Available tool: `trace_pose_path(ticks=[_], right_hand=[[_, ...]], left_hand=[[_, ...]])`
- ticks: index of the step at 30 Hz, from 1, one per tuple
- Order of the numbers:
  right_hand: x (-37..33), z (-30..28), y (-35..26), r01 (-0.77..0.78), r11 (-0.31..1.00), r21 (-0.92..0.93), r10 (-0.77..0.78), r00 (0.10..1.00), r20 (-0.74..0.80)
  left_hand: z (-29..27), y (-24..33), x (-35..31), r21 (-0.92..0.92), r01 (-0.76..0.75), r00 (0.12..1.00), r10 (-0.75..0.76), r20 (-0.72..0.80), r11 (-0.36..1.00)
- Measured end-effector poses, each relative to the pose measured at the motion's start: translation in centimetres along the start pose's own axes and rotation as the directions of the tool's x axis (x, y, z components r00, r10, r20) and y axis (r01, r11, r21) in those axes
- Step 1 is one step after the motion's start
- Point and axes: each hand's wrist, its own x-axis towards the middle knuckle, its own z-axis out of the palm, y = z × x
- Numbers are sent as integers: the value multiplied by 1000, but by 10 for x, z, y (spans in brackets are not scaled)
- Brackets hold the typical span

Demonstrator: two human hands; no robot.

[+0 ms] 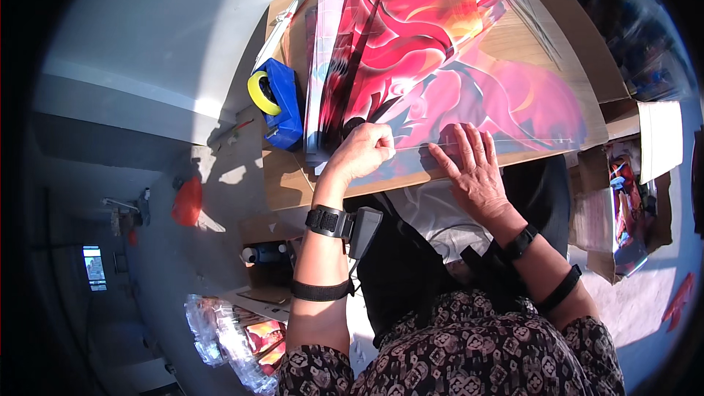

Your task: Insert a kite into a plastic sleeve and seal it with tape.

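A thin, see-through printed sheet (499,103) in pink, blue and orange lies across the wooden table, its straight near edge along the table's front. My right hand (473,172) rests flat on that edge, fingers spread. Just to its left, my left hand (364,148) is closed in a pinch over the sheet's left part; what sits between its fingertips is hidden. Beyond the left hand lies a pile of glossy red printed sheets (407,26), partly overlapping the see-through one. A blue tape dispenser (287,106) with a yellow roll stands left of the pile.
The wooden tabletop (579,103) has a curved-looking front edge close to my body. Thin sticks (524,11) lie at the back right. An open cardboard box (623,198) holding colourful packs stands right of the table. Clear-wrapped packs (231,334) lie low on the left.
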Motion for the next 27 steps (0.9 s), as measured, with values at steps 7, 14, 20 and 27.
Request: trace_pose_path(ticks=[7, 14, 20, 27], right_hand=[[-2, 3, 2, -7, 1000, 18, 8, 999, -41], [-1, 0, 2, -7, 1000, 10, 7, 999, -32], [0, 0, 1, -10, 1000, 9, 10, 1000, -29], [-2, 2, 1, -16, 1000, 0, 16, 1000, -9]], left_hand=[[1, 6, 22, 174, 108, 991, -121, 64, 979], [7, 1, 27, 235, 152, 987, -161, 22, 960], [11, 4, 31, 369, 180, 983, -179, -37, 912], [10, 9, 32, 334, 359, 932, -353, -79, 872]])
